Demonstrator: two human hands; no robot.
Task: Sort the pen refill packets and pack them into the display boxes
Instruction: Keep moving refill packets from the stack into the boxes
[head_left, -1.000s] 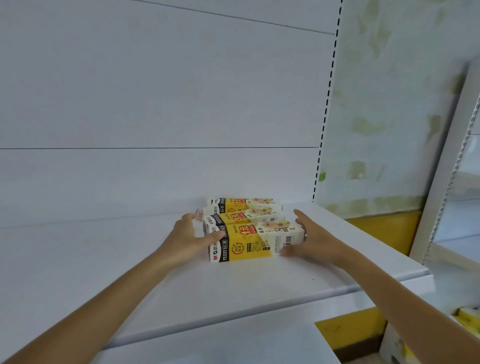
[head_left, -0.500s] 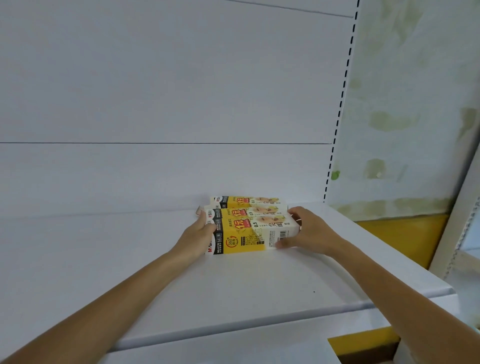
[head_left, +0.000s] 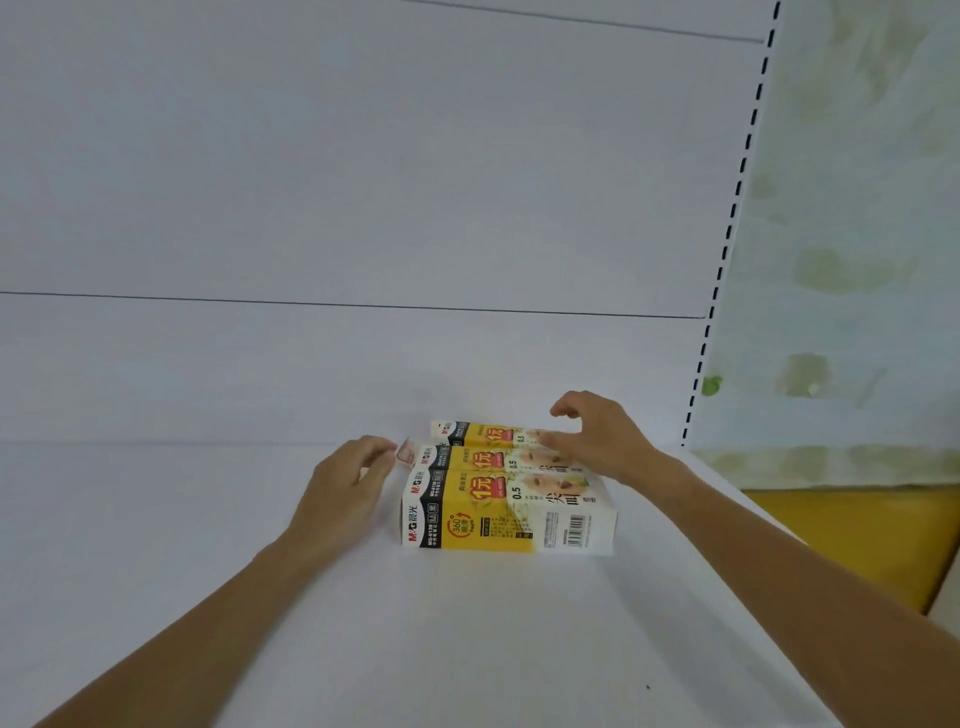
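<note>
Grip released on the display boxes (head_left: 509, 514) - left hand (head_left: 340, 488) and right hand (head_left: 605, 441) now hover close by, fingers loosely apart, holding nothing. Boxes sit aligned on the shelf (head_left: 208, 571) - placement likely done.

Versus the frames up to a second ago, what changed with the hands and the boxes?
Both hands have let go: the left hand has eased back from the left ends of the three yellow-and-white cardboard display boxes, and the right hand has lifted off their right ends and hovers above the rear ones. The boxes stay in their row on the white shelf.
</note>
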